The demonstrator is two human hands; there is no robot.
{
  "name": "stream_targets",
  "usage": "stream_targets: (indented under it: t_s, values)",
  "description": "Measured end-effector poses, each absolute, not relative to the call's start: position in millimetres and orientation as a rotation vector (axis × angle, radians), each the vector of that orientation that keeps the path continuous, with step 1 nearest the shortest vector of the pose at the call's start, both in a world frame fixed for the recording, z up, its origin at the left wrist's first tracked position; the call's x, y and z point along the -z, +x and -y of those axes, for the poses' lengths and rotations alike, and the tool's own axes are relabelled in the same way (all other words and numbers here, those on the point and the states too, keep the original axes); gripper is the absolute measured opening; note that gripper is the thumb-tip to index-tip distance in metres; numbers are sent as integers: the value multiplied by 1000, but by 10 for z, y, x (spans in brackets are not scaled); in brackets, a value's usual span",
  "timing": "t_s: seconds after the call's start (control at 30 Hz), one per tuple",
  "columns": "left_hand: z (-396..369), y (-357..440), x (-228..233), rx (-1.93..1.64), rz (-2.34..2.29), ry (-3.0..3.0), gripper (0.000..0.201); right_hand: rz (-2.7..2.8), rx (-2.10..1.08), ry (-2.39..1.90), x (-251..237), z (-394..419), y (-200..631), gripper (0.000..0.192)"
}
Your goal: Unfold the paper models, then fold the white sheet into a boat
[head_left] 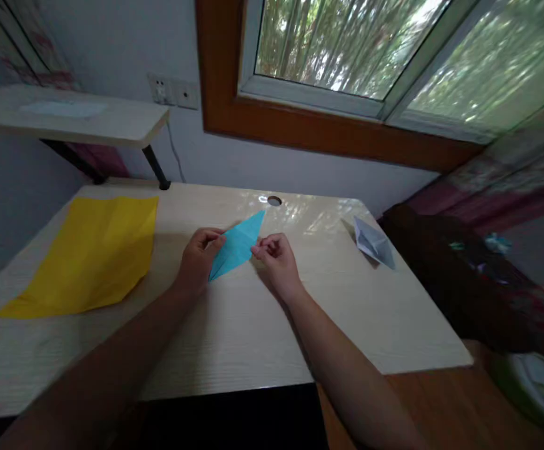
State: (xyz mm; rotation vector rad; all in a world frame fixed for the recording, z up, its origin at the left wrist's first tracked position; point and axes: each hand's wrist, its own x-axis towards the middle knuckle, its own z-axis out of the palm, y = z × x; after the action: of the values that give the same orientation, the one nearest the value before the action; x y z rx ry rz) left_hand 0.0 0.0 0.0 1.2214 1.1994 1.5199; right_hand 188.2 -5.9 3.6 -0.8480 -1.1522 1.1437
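A folded sheet of light-blue paper (238, 245), shaped like a slanted diamond with crease lines, is held up just above the middle of the desk. My left hand (199, 256) pinches its left edge, thumb on top and fingers behind. At the right edge, my right hand (275, 255) has thumb and fingertips closed on the paper, the other fingers curled. On the desk's right side stands a folded white paper piece (373, 242), apart from both hands. A large yellow sheet (89, 256) lies to the left, its lower edge slightly raised.
The pale wooden desk (234, 337) has a round cable hole (274, 200) near its back edge. A raised shelf (126, 122) on black legs stands at the back left. Behind are wall sockets (173, 92) and a window (323, 50); dark furniture (440, 269) stands right.
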Motion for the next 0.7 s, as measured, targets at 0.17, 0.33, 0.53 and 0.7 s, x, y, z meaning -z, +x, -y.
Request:
stream_targets:
  t_s: [0.17,0.33,0.53,0.7]
  values:
    - [22,-1,-63,-1507,-1165,1274,17,1184,-1059,-909,0,58,1912,26]
    - [50,4,-121,-1474,-1188,1280,20,1384,-865,-979,27,56,1937,13]
    - [42,4,-84,-1400,-1160,1245,27,1554,-812,-951,19,89,1901,22]
    - [65,12,-86,-1389,-1135,1272,27,1595,-676,-978,-18,122,1904,33]
